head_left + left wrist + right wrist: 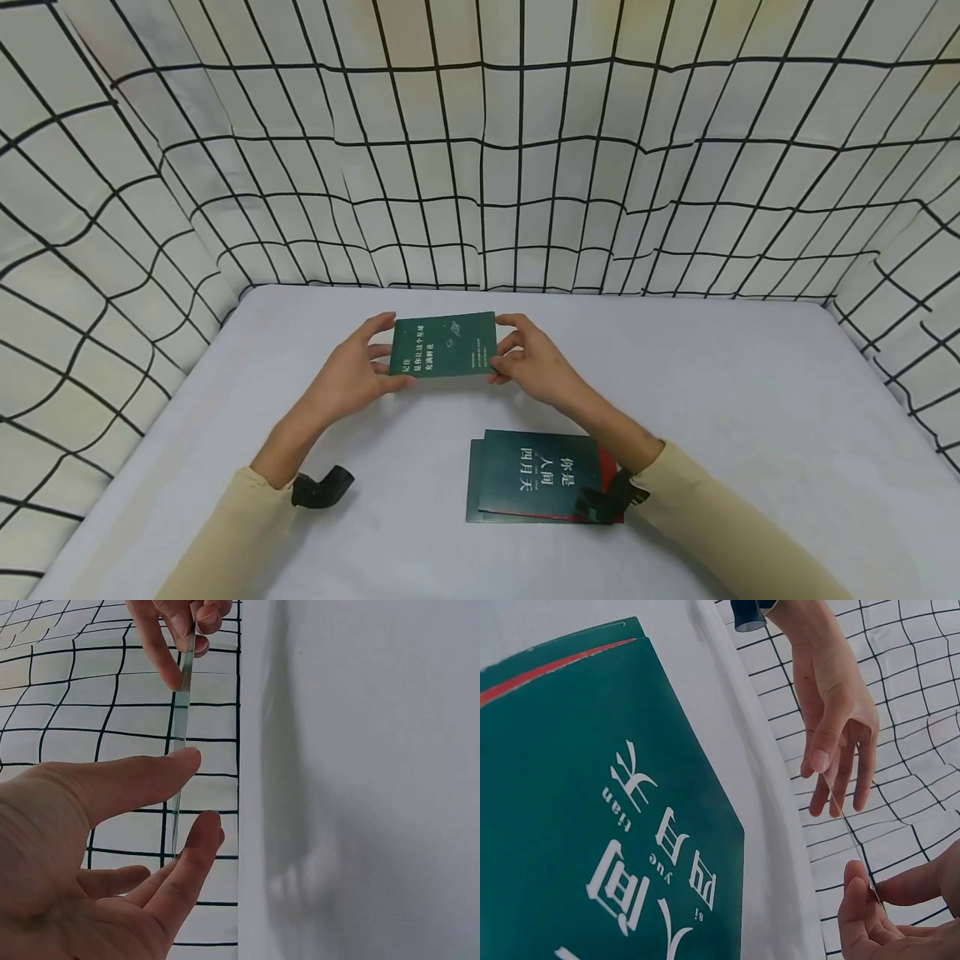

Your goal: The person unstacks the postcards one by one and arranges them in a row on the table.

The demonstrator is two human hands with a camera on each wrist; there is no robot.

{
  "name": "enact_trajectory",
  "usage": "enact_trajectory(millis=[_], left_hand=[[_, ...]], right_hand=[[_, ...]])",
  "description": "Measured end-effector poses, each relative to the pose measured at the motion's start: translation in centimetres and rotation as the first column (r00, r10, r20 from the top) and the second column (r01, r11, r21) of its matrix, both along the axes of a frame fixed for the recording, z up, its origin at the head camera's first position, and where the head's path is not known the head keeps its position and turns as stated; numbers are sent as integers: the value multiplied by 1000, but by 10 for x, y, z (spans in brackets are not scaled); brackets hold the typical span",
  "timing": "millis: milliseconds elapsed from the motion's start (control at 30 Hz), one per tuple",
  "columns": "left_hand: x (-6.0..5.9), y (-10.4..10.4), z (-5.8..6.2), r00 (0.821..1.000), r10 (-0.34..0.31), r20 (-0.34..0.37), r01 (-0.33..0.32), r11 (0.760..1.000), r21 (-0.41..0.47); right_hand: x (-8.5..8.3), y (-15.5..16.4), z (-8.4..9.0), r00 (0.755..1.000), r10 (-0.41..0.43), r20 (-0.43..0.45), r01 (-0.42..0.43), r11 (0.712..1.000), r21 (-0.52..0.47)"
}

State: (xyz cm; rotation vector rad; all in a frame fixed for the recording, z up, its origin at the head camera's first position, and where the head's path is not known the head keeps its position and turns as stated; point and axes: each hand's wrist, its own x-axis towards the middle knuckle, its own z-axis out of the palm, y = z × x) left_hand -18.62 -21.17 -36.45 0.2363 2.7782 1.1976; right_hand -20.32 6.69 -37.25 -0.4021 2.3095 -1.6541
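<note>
Here, scene: a person sits at a white table (750,433) walled on 3 sides by white cloth with a black grid (480,150)
Held card: a dark green card (444,344) with pale printed characters, lifted above the table's middle, its face toward the head camera and its long side running left to right
Left hand: the left hand (352,375) pinches the card's left short edge, thumb on the near side and fingertips on the far side; the left wrist view shows the card edge-on (180,750) as a thin line between thumb and index finger
Right hand: the right hand (532,360) pinches the card's right short edge in the same way, so the 2 hands are apart, one on each end of the card
Stack on the table: a small stack of green cards (536,477) lies flat on the table nearer the person, below the right forearm, with a red edge showing at its right side; the right wrist view shows its top card (592,825) close up with large white characters
Sleeves: both arms wear beige sleeves (225,533), each with a black wrist strap
</note>
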Motion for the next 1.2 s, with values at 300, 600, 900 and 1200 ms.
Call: enact_trajectory(millis=[300, 600, 900, 1200], left_hand=[[-4, -10, 2, 998, 61, 18, -61, 998, -32], [-9, -21, 1, 994, 106, 34, -104, 994, -45], [-11, -31, 2, 989, 147, 24, -144, 987, -74], [-12, -45, 2, 984, 174, 41, -172, 984, -54]], right_hand=[[-4, -12, -4, 999, 31, 34, -33, 998, 52], [-5, -25, -8, 999, 43, 26, -44, 998, 38], [-5, -37, -5, 998, 48, 31, -49, 998, 26], [-7, -50, -5, 995, 83, 64, -83, 997, 4]])
